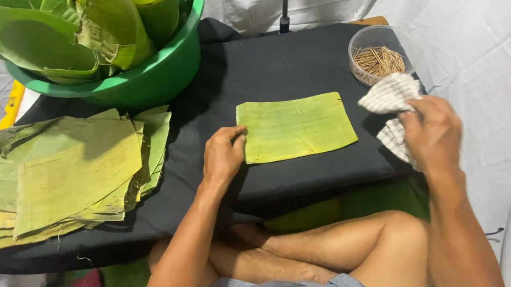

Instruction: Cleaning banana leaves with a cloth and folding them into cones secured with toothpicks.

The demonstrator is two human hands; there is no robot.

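Observation:
A rectangular piece of green banana leaf [297,127] lies flat on the black cloth-covered table [272,64]. My left hand [223,156] presses on the leaf's left edge, fingers curled against it. My right hand [432,130] is to the right of the leaf, closed on a white checked cloth [389,97] that bunches above and below the fingers.
A stack of cut banana leaves [60,175] lies on the table's left. A green basin [152,78] full of rolled leaves stands at the back left. A clear round container of small wooden sticks [378,59] sits at the back right. My crossed legs are below the table.

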